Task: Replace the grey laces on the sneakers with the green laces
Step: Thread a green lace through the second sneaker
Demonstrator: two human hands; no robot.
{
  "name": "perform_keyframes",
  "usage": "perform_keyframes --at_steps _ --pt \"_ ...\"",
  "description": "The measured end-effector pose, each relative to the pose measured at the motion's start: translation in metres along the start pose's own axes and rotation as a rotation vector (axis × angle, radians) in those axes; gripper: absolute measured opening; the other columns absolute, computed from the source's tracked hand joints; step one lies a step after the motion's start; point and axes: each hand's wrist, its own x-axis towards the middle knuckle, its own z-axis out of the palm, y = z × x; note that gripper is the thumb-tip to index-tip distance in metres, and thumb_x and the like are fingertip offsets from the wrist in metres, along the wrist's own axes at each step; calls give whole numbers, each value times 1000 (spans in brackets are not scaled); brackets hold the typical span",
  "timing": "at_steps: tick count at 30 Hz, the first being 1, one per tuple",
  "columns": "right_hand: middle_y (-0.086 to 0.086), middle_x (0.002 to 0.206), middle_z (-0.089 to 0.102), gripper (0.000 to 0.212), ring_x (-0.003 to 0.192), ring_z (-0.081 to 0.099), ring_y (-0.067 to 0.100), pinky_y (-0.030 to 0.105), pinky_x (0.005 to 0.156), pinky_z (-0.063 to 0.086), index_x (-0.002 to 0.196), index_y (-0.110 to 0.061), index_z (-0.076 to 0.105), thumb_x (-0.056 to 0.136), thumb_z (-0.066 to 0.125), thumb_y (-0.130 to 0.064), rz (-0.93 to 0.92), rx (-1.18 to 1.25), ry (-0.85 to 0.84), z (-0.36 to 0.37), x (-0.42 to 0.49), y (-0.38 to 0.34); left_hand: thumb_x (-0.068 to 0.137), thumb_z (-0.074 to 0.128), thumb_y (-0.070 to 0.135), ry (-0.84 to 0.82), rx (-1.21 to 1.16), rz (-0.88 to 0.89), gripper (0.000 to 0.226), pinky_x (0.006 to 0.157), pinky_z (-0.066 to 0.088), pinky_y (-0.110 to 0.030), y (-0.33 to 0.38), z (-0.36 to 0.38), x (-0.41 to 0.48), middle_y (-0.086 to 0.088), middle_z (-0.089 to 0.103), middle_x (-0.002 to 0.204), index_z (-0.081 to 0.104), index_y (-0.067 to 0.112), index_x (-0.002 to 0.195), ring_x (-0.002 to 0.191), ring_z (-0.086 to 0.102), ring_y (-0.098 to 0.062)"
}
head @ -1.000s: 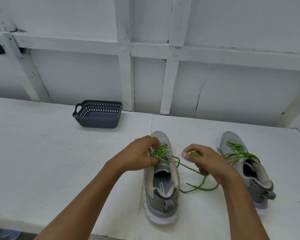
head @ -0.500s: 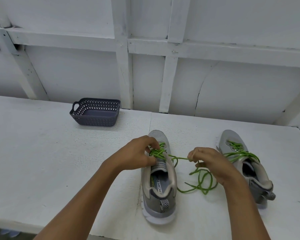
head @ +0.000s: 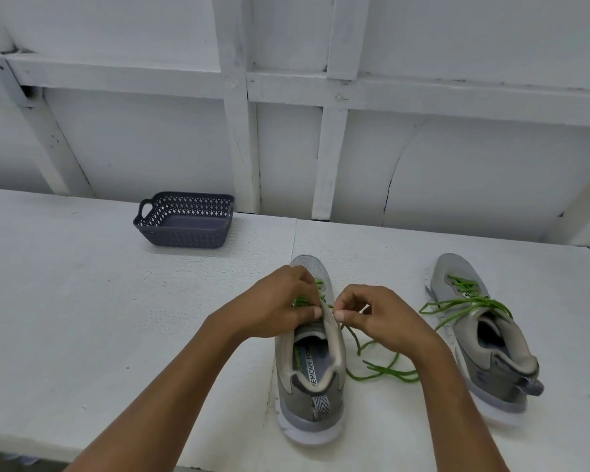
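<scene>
Our left hand (head: 273, 308) sits over the middle of the nearer sneaker (head: 307, 386), its fingers (head: 312, 313) curled and pinching the green lace (head: 382, 373) where it crosses the eyelets. Our right hand (head: 385, 315) is just beside it, thumb and forefinger pressed together on the same lace at the shoe's right collar edge. The two thumbs nearly meet above the tongue.

From under our right hand the lace drops to the desk (head: 82, 318) and lies in loose loops between the two shoes. It is a thin, round, bright green cord.

The nearer sneaker stands upright, toe pointing away from us. It has a grey mesh upper, a padded beige collar, a thick white sole and a striped pull tab at the heel. Its insole carries printed lettering.

The other sneaker (head: 491, 356) stands well apart to the right, in the same materials. Its own green lace (head: 464, 304) is threaded through the front eyelets, with the ends trailing untied over the sides.

The desk is white and grainy. A dark perforated plastic basket (head: 184, 233) with a loop handle stands near the white panelled wall (head: 457, 165).
</scene>
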Motion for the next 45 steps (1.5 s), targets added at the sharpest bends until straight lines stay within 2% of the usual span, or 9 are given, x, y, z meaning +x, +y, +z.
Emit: perform_keyframes --at_steps 4,9,16,21,23,28,37,41,45 --pt "-8 85 67 17 80 58 7 24 75 46 82 -29 63 97 58 -22 40 -72 -71 3 2 0 92 67 31 -18 -103 -42 13 80 36 -11 0 1 1 8 55 118 75 21 95 99 48 1" --pt "-10 77 58 30 70 48 6 27 70 38 75 -26 57 103 44 -22 120 -152 -118 2 2 5 78 73 32 -21 -337 -110 17 87 54 -36 -7 -3 -3 12 60 113 67 36 93 103 61 -10" --pt "-8 70 60 30 69 48 9 27 69 39 78 -21 61 103 46 -21 182 -2 -233 -5 4 9 75 73 31 -39 -403 -147 27 88 56 -35 -13 -9 -10 12 61 119 65 42 98 107 60 -6" --pt "-11 92 64 13 88 57 5 19 79 44 95 -23 63 100 53 -30 39 3 81 -8 7 1 87 69 12 28 -470 -155 20 85 52 -27 -15 -9 -10 14 65 107 69 30 97 96 60 5" --pt "-8 98 65 21 93 57 4 21 83 43 97 -24 64 99 51 -40 43 -54 -28 -6 7 -8 92 63 11 80 -506 -185 17 88 51 -30 -17 -10 -8 10 69 102 71 26 95 98 62 -3" --pt "-19 64 54 38 62 45 -2 17 64 35 70 -22 54 98 48 -46 113 -29 -172 1 8 -13 95 58 14 176 -501 -237 16 86 56 -42 -16 -11 1 6 70 95 70 24 92 91 64 -10" --pt "-4 73 65 30 75 56 10 32 79 46 74 -13 59 100 52 -26 14 156 51 -37 10 -51 96 61 28 -53 -477 -60 10 86 50 -25 31 -23 26 12 72 90 70 25 94 87 65 -2" --pt "-2 68 61 33 70 55 12 33 72 44 74 -10 60 100 51 -28 -68 231 150 -52 6 -68 97 61 21 5 -793 43 18 80 50 -36 51 -39 31 -3 66 78 67 4 93 75 62 -17" --pt "-3 65 55 38 70 55 17 36 71 44 61 -25 59 97 56 -35 -141 353 269 -68 3 -81 96 63 28 145 -894 56 21 66 48 -31 61 -49 39 2 53 64 62 11 85 62 51 -18"
